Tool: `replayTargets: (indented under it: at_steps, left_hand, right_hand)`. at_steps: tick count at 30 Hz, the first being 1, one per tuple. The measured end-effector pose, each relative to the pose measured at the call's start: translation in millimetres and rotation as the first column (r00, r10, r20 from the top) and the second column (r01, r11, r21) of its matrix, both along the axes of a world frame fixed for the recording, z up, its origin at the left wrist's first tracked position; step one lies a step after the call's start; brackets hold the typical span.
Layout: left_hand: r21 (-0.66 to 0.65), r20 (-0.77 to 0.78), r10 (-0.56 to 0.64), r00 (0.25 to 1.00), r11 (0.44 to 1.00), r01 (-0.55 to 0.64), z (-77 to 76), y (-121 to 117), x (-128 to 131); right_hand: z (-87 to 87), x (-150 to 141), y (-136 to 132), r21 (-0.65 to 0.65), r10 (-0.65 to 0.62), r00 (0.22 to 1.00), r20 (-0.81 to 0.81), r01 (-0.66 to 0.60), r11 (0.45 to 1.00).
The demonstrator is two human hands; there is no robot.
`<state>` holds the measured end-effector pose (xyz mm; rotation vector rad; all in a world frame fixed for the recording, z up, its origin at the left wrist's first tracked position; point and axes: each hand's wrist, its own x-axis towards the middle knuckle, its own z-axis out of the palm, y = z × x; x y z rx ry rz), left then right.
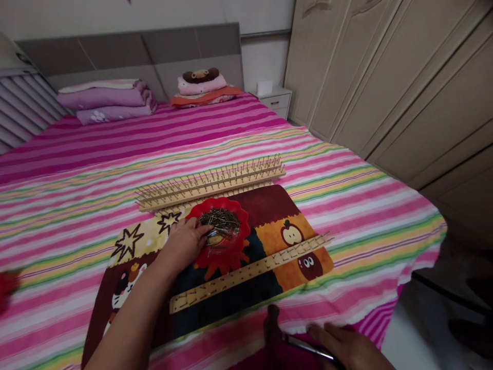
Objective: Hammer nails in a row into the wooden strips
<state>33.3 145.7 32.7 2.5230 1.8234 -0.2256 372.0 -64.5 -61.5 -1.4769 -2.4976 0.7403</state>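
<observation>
My left hand (188, 240) reaches over the near-left rim of a red scalloped bowl (243, 241), its fingers somewhat apart at the edge of a heap of nails (221, 221). In my right hand (342, 347) is a hammer (274, 329), gripped by its handle at the front edge of the bed; its head is dark and slightly blurred. Between the hands and the bowl lies a wooden strip (246, 271) with nails standing along it. Just behind the bowl, more wooden strips (215, 190) bristle with rows of nails.
A patterned mat (269, 208) lies under the bowl and front strip, on a striped bedsheet (358, 205). Folded purple bedding (111, 100) and a pink pile (202, 85) sit by the headboard. A nightstand (275, 100) and wardrobe (385, 77) stand right. Something red (7, 288) shows at the left edge.
</observation>
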Motion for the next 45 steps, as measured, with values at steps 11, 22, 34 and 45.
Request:
replayTargets:
  at_steps: [11, 22, 34, 45]
  left_hand:
    - [0.005, 0.145, -0.012, 0.989, 1.0, 0.011, -4.2, 16, -18]
    - [-0.035, 0.113, 0.045, 0.993, 0.999, -0.041, 1.0, 4, 0]
    - [-0.102, -0.066, 0.057, 0.996, 0.993, -0.064, 10.5, 6, 34]
    - [-0.446, 0.488, 0.409, 0.771, 0.876, -0.182, 18.1, 3, 9]
  right_hand:
    - [1.9, 0, -1, -0.006, -0.013, 0.999, 0.038, 0.013, 1.0]
    - [3.8, 0, -1, -0.022, -0.025, 0.999, -0.023, 0.025, 0.999]
    - [10.7, -1, 0, -0.066, -0.01, 1.0, 0.028, 0.011, 0.998]
    - [15.4, -4, 1, -0.043, -0.02, 0.999, 0.045, 0.022, 0.999]
